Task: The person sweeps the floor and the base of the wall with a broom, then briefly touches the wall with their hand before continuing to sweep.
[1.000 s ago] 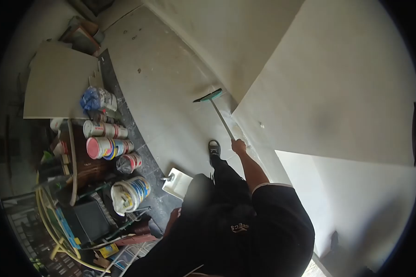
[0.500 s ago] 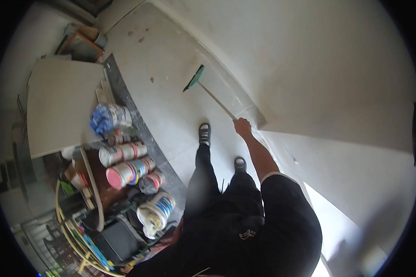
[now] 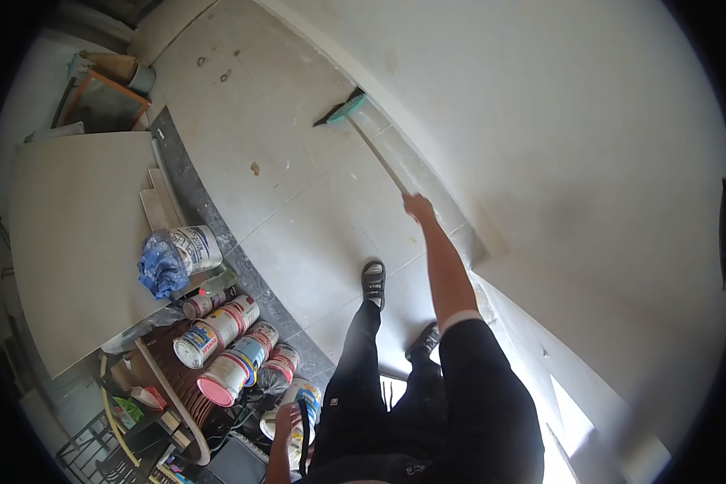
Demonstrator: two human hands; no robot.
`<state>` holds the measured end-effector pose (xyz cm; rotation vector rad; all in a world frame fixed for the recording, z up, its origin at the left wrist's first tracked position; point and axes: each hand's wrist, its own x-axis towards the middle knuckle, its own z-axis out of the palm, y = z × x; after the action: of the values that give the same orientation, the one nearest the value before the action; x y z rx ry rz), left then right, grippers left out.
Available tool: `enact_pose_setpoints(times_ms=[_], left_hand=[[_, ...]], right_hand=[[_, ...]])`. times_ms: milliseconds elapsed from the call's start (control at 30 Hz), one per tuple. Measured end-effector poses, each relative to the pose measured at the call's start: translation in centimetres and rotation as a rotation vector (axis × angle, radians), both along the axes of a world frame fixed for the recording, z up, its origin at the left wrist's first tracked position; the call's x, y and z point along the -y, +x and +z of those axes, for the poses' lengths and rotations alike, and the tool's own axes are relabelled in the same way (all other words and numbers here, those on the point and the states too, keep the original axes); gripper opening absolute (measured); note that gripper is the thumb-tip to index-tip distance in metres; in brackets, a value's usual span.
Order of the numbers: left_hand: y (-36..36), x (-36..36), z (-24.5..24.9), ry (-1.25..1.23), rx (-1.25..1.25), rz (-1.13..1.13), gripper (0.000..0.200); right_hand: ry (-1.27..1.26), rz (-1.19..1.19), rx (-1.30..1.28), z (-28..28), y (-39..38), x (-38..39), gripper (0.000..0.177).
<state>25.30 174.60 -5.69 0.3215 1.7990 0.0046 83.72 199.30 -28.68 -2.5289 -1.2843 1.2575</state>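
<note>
My right hand (image 3: 418, 207) is closed around the pale handle of a broom (image 3: 387, 168). The broom's green head with dark bristles rests on the tiled floor, one end close to the base of the white wall. My left hand (image 3: 285, 419) hangs low beside my left leg, in front of a white bucket (image 3: 302, 394). Its fingers look curled, next to a narrow dark strip (image 3: 304, 436); what they hold is not clear.
Several paint cans (image 3: 226, 375) stand at the left, near a bucket with blue plastic (image 3: 163, 264) and a large pale board (image 3: 81, 242). An orange-framed panel (image 3: 109, 101) leans farther back. Brown stains (image 3: 255, 168) mark the floor. The white wall (image 3: 540, 145) runs along the right.
The broom head has moved farther ahead, toward the wall, and has turned. My left hand has come into clear view at the lower left. My feet and the view have shifted.
</note>
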Motion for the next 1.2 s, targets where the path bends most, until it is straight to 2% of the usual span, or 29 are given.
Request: enact_pose_setpoints(times_ms=[33,67,100,133,167,200,233,300,333,367,433,467,500,533,600,667,700,733,767,800,833,867,900,967,1033,1100,1133,1167,1200], left_hand=[[0.2,-0.9,-1.0,0.015,0.071,-0.026,0.028],[1.1,-1.7,-1.1,-0.024,0.027,-0.079,0.026],[1.1,-2.4,-1.5,-0.027,0.079,-0.108,0.026],[0.8,-2.6,-3.1,-0.020,0.122,-0.118,0.026],[0.9,-2.9,-2.9,-0.024,0.158,-0.129,0.026],[0.8,-3.2,-2.6,-0.038,0.161,-0.139,0.026],[2.9,-5.0,-1.4,-0.047,0.139,-0.134,0.026],[5.1,-7.2,-0.4,-0.059,0.128,-0.150,0.027],[5.7,-8.0,-0.8,-0.015,0.178,-0.141,0.026],[5.8,-8.4,-1.2,0.020,0.228,-0.138,0.026],[2.5,-8.9,-6.5,-0.179,0.235,-0.109,0.027],[7.7,-10.8,-0.6,-0.003,0.385,-0.039,0.027],[5.5,-10.4,-4.2,0.076,0.343,-0.378,0.026],[7.1,-11.4,-2.5,0.086,0.331,-0.397,0.025],[10.6,-14.0,-0.6,0.101,0.321,-0.441,0.025],[12.5,-15.9,-0.2,0.157,0.469,-0.595,0.028],[15.2,-16.7,1.6,0.046,0.211,-0.606,0.030],[11.8,-16.8,-2.5,0.100,0.369,-0.681,0.031],[10.9,-17.3,-3.2,0.158,0.528,-0.750,0.032],[10.1,-17.3,-3.4,0.175,0.482,-0.803,0.033],[12.5,-17.9,-0.4,0.197,0.438,-0.858,0.033],[12.1,-18.0,-0.7,0.456,0.398,-1.190,0.034],[13.0,-18.2,0.0,0.463,0.400,-1.197,0.034],[13.8,-17.2,2.1,0.221,0.338,-0.820,0.034],[12.2,-17.1,0.1,0.214,0.362,-0.817,0.034],[8.5,-17.0,-3.9,-0.017,0.417,-0.667,0.033],[8.0,-16.6,-4.0,0.079,0.499,-0.803,0.031],[7.6,-16.3,-4.2,0.094,0.492,-0.782,0.031],[7.3,-16.1,-4.6,0.010,0.487,-0.680,0.030]], right_hand=[[-0.013,-0.163,-0.072,0.0,-0.1,3.0,0.059],[-0.104,-0.262,-0.072,0.6,-0.4,5.8,0.062],[-0.093,-0.222,-0.074,1.5,-0.8,9.6,0.065],[-0.128,-0.106,-0.049,1.7,-1.0,14.0,0.056],[-0.118,0.116,0.127,-2.1,-1.7,20.8,0.045],[-0.131,0.086,0.113,-5.0,-2.3,27.4,0.037],[-0.157,0.165,0.148,-2.1,-3.6,31.7,0.038],[-0.409,-0.108,0.077,1.2,-6.5,39.5,0.038],[-0.472,-0.193,-0.016,4.6,-7.9,41.4,0.043],[-0.598,-0.557,-0.070,15.4,-8.6,35.8,0.053],[-0.471,-0.492,-0.074,15.0,-10.7,41.2,0.058],[-0.462,-0.554,0.025,17.5,-11.8,41.1,0.056],[-0.443,-0.609,0.130,19.1,-11.7,39.9,0.055],[-0.419,-0.641,0.122,20.4,-11.7,39.3,0.055],[-0.377,-0.670,0.117,21.4,-10.8,38.0,0.053],[-0.371,-0.686,0.127,19.5,-9.9,38.6,0.052],[-0.371,-0.699,0.132,17.6,-9.8,39.1,0.052],[-0.362,-0.666,0.157,16.8,-9.5,39.3,0.051],[-0.357,-0.677,0.147,15.5,-10.4,40.9,0.051],[-0.362,-0.654,0.106,13.9,-10.8,42.5,0.051],[-0.362,-0.633,0.068,12.8,-11.7,43.5,0.051],[-0.362,-0.597,0.006,16.0,-12.1,43.5,0.051],[-0.355,-0.604,0.007,17.1,-12.9,44.1,0.051],[-0.488,-0.809,0.044,19.9,-14.8,45.9,0.050],[-0.445,-0.828,0.059,22.6,-15.0,45.5,0.050],[-0.406,-0.837,0.069,23.7,-15.2,45.4,0.049],[-0.371,-0.825,0.083,23.6,-15.1,45.5,0.049],[-0.332,-0.801,0.095,23.5,-14.6,45.3,0.049],[-0.242,-0.636,0.147,23.5,-14.2,44.8,0.047]])
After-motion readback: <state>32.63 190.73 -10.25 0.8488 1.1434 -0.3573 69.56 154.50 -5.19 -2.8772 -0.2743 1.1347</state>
